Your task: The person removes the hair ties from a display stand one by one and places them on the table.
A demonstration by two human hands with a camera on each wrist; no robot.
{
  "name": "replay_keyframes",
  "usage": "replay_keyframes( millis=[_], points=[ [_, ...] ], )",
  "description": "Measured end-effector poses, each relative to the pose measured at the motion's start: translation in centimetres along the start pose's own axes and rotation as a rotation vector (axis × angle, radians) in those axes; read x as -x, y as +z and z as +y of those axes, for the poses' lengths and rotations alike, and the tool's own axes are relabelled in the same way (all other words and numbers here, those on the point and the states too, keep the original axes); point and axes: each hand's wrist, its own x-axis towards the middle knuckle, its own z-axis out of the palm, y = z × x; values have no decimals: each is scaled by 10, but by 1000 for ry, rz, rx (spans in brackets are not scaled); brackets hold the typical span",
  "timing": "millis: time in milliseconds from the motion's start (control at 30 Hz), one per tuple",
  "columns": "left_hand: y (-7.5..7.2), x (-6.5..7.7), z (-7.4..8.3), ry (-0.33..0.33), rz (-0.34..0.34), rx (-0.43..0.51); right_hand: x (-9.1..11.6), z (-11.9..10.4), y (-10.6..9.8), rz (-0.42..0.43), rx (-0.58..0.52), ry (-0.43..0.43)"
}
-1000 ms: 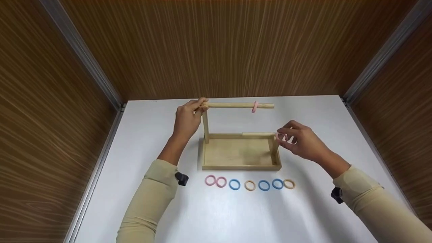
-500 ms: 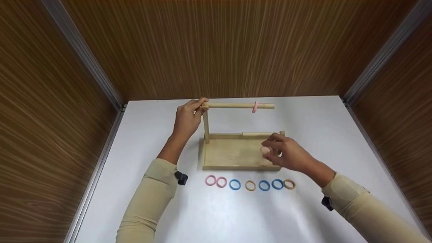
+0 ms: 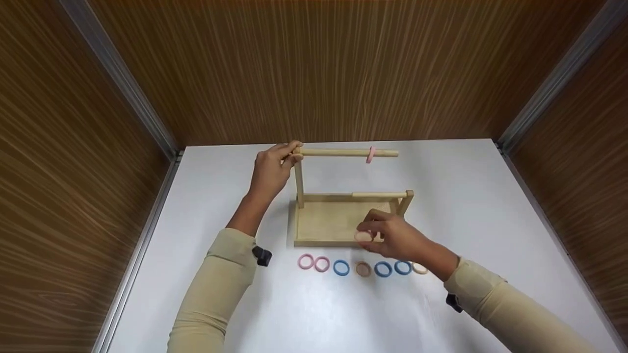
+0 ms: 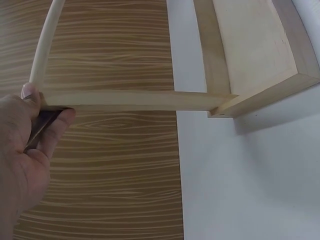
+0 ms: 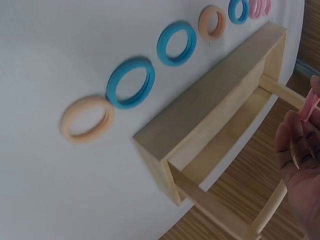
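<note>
My left hand (image 3: 271, 169) grips the top of the left upright (image 3: 300, 185) of a wooden stand, where a horizontal rod (image 3: 333, 152) joins it. One pink ring (image 3: 371, 155) hangs on that rod near its free right end. Between thumb and fingers my right hand (image 3: 398, 235) pinches another pink ring (image 5: 310, 104), held above the front rim of the stand's wooden tray (image 3: 333, 243). In the left wrist view the fingers wrap the corner of the rod and the upright.
In front of the tray lies a row of rings: pink rings (image 3: 314, 263), blue rings (image 3: 383, 269) and tan rings (image 3: 363, 269). A shorter upright (image 3: 406, 203) with a lower rod (image 3: 379, 194) stands at the tray's right. Wood-grain panels enclose the white table (image 3: 216, 196).
My right hand has moved left and toward the front from the short upright, carrying the pink ring over the tray's front edge. My left hand stays on the left upright.
</note>
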Motion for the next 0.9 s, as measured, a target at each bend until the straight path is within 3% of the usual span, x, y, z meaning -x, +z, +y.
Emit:
replay_keyframes(
  millis=[300, 467, 600, 900],
  points=[
    [-5, -2, 1, 9, -4, -41, -10, -16, 31, -12, 26, -83],
    [-7, -3, 2, -20, -15, -1, -16, -25, 51, -29, -18, -146],
    [-8, -3, 1, -38, -39, 20, -20, -31, 68, -30, 8, -206],
    [-9, -3, 0, 30, -98, -85, -26, -46, 100, -34, 100, -287]
  ],
)
